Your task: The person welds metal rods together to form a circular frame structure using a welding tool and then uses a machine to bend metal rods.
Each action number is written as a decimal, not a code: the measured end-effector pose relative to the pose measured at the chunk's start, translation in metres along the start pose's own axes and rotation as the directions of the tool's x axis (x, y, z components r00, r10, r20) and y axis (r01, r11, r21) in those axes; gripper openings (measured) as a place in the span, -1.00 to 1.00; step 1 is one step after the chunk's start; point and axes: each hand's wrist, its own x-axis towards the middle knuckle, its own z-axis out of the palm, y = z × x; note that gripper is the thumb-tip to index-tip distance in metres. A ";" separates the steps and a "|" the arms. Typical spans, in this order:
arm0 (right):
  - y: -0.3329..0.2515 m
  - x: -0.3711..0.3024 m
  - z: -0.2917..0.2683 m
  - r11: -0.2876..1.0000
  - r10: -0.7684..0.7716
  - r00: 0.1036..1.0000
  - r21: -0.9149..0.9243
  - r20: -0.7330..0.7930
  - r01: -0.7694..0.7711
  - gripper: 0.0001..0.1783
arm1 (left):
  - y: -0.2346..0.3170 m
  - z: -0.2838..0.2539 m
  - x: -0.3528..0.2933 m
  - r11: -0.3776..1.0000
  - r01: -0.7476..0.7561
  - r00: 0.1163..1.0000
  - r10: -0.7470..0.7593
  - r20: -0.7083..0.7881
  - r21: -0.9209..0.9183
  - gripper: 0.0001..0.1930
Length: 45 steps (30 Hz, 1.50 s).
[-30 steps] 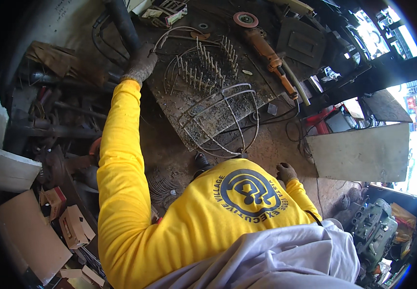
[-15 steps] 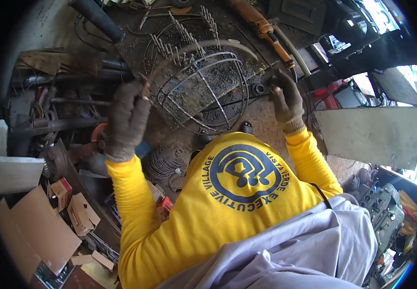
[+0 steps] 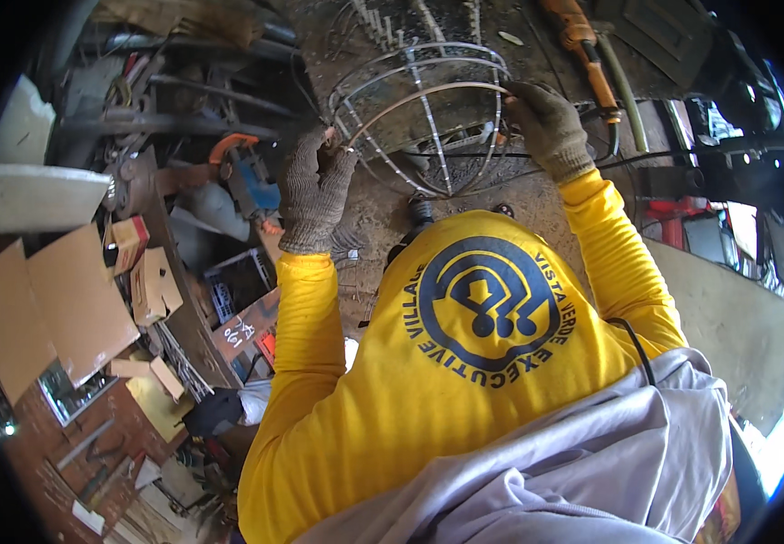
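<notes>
My left hand [image 3: 318, 186], in a brown knit glove, pinches one end of a thin curved metal rod [image 3: 424, 90]. The rod arcs over to my right hand [image 3: 551, 129], gloved alike, whose fingers are closed at its other end. Close by the rod is a rounded cage [image 3: 435, 136] of bent metal rods, with hoops at the top and ribs that narrow toward me. I cannot tell whether the curved rod touches the cage. Beyond it, a dark worktable [image 3: 347, 68] carries rows of short upright metal pegs [image 3: 377, 25].
An orange power tool [image 3: 582, 45] lies at the far right of the table. To the left are an orange and blue clamp-like tool [image 3: 249, 181], metal bars [image 3: 174, 122] and cardboard boxes [image 3: 75, 317]. A pale panel [image 3: 727, 308] stands at right.
My right hand has come to the rod's free end and closed on it; before, it was apart. The rod has come lower over the cage. The whole view has swung left.
</notes>
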 end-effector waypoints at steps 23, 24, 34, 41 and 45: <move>0.027 -0.025 -0.027 0.909 0.214 0.972 0.384 -0.101 -0.160 -0.44 | -0.032 0.023 0.001 0.998 0.033 0.999 -0.033 -0.001 -0.050 -0.71; 0.039 -0.031 -0.032 0.922 0.265 0.957 0.323 -0.119 -0.215 -0.44 | -0.030 0.024 0.001 0.998 0.040 0.999 -0.040 -0.001 -0.058 -0.72; 0.019 -0.038 -0.012 0.890 0.411 0.904 0.267 -0.117 -0.370 -0.50 | -0.039 0.029 0.003 0.986 0.108 0.994 -0.109 0.002 -0.126 -0.72; 0.010 -0.023 -0.016 0.961 0.209 0.971 -0.158 -0.116 -0.226 -0.57 | -0.013 0.025 0.005 0.973 0.204 0.979 -0.206 -0.008 -0.109 -0.76; 0.012 -0.017 -0.011 0.962 0.151 0.987 -0.219 -0.056 -0.160 -0.60 | -0.008 0.030 0.005 0.989 0.124 0.991 -0.128 -0.037 -0.083 -0.76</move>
